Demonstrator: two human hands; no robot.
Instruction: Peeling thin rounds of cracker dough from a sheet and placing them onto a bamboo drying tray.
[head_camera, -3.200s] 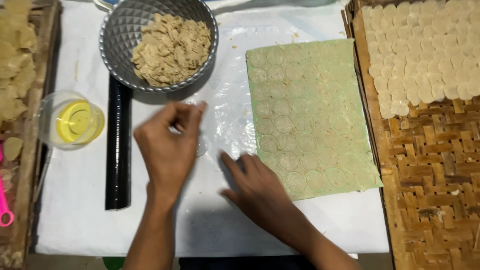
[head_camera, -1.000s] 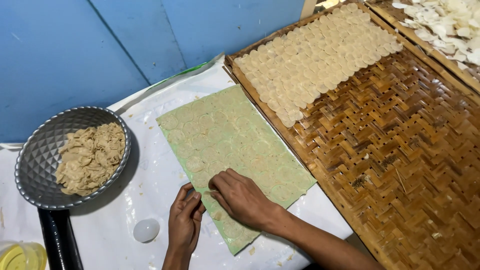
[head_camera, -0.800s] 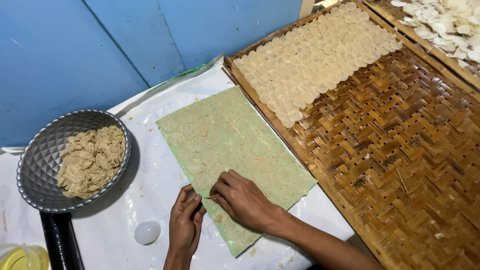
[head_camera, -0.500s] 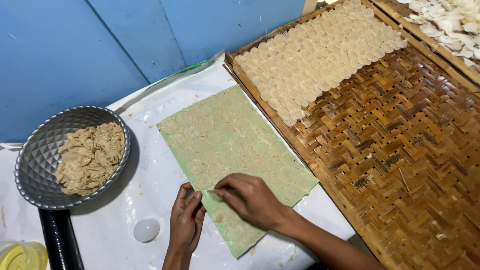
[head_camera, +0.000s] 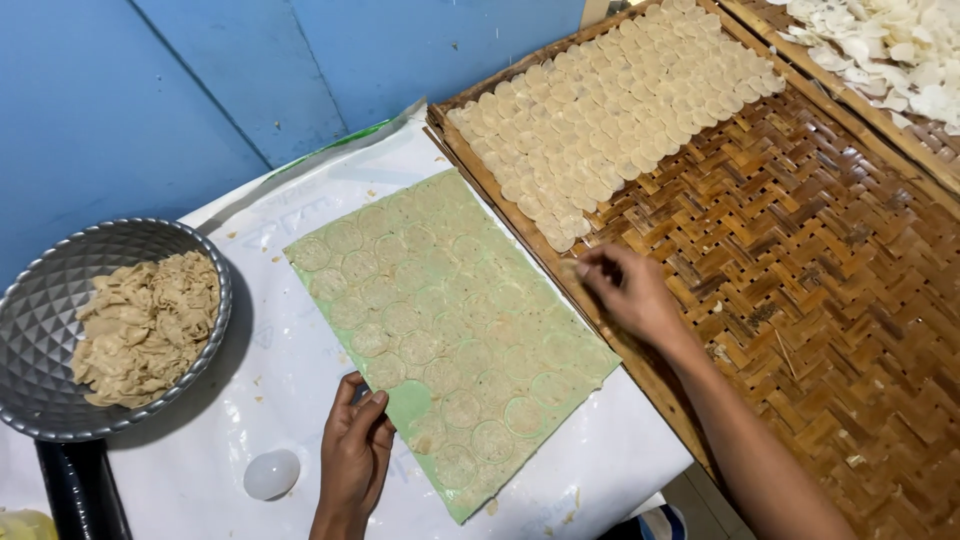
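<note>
- Green sheet (head_camera: 440, 320) lying flat on the white table cover (head_camera: 250, 330), stamped all over with thin round dough discs.
- Long axis running diagonally, from the far-left corner near the metal bowl (head_camera: 40, 340) down to the near-right corner at the table edge; one long side lying just beside the rim of the woven bamboo tray (head_camera: 800, 300).
- Left hand (head_camera: 355, 455) resting flat at the sheet's near-left edge, fingers together and extended, fingertips touching the green edge; nothing gripped.
- Right hand (head_camera: 625, 290) reaching over the tray rim, well apart from the left, fingers curled inward toward the thumb at the near end of the rows of pale discs (head_camera: 620, 110); whether a disc sits pinched between the fingertips cannot be told, owing to blur.
- Pale discs laid in overlapping rows across the tray's far-left part, bare weave over the rest.
- Metal bowl holding crumpled beige dough scraps (head_camera: 145, 325), at far left.
- Small white round cap (head_camera: 272, 473) on the cover, just left of the left wrist.
- Second tray with white chips (head_camera: 880, 50) at top right.
</note>
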